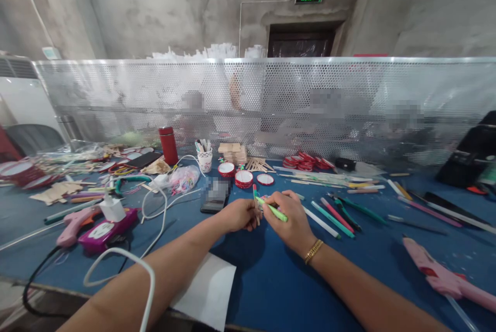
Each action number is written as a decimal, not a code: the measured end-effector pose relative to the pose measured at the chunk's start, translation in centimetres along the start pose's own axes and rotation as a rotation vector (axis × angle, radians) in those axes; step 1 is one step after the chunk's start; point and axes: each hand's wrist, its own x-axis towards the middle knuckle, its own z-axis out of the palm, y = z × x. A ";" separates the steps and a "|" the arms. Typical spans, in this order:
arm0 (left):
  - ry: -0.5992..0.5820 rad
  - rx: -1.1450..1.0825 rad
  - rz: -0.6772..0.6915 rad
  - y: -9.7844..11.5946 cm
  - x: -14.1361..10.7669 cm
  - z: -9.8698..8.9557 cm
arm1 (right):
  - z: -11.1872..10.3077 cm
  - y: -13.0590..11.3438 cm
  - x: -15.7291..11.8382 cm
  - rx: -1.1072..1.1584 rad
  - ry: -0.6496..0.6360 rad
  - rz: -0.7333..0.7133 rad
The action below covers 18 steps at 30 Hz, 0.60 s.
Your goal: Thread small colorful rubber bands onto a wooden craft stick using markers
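Near the middle of the blue table, my right hand (289, 221) is closed round a light green marker (277, 211), its tip pointing up and left. My left hand (243, 215) pinches a thin wooden stick (258, 217) just left of it. A small red and green piece (254, 191) shows above my left fingers, near the stick's top; the fingers partly hide how the two join. The marker's tip is close to this piece, and contact cannot be made out. A dark phone (216, 196) lies behind my left hand.
Red-rimmed discs (244, 179) and a paper cup (204, 160) of pens stand behind the hands. Markers (333, 218) and pliers (351, 213) lie to the right. Pink glue guns (445, 278) rest at both sides. A white cable (151, 290) loops by my left forearm, over white paper (211, 290).
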 end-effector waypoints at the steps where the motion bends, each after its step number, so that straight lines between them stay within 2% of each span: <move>1: 0.003 -0.002 0.006 0.0 0.0 0.0 | 0.0 0.0 0.0 0.001 0.003 0.001; 11: 0.016 0.001 0.007 0.4 -0.2 0.2 | 0.0 -0.1 0.0 0.021 0.005 0.015; 18: 0.033 -0.001 -0.048 1.0 -0.4 0.1 | -0.1 -0.1 0.1 0.037 0.021 0.001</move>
